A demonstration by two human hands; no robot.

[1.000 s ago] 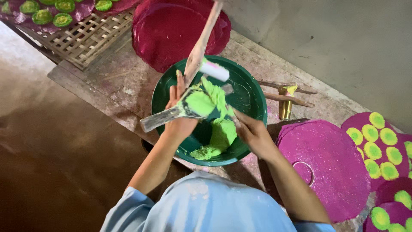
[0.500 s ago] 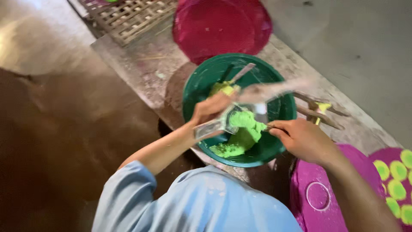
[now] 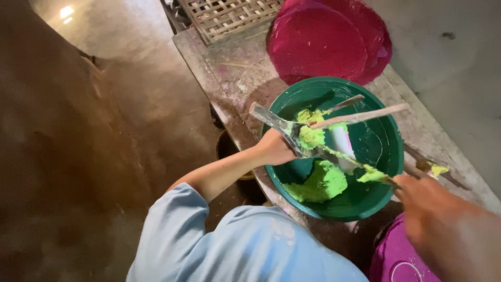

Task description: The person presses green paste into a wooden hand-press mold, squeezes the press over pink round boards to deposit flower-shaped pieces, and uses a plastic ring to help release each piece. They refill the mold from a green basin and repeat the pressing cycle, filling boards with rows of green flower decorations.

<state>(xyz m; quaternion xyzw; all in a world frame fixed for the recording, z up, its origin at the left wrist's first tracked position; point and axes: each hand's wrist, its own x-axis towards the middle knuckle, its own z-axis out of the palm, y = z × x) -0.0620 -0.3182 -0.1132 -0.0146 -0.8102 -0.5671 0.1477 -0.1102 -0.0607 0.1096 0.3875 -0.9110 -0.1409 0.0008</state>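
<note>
The person wears a light blue shirt (image 3: 245,245) of soft, plain cloth, with a short sleeve (image 3: 172,214) that ends above the left elbow in a loose, folded hem. A few pale whitish smudges mark the cloth near the middle of the chest — small and faint. Both forearms are bare below the sleeves. The left hand (image 3: 274,148) is bare — no glove, ring or watch shows. The right hand (image 3: 433,201) is bare too, but blurred, so finer detail cannot be told.
</note>
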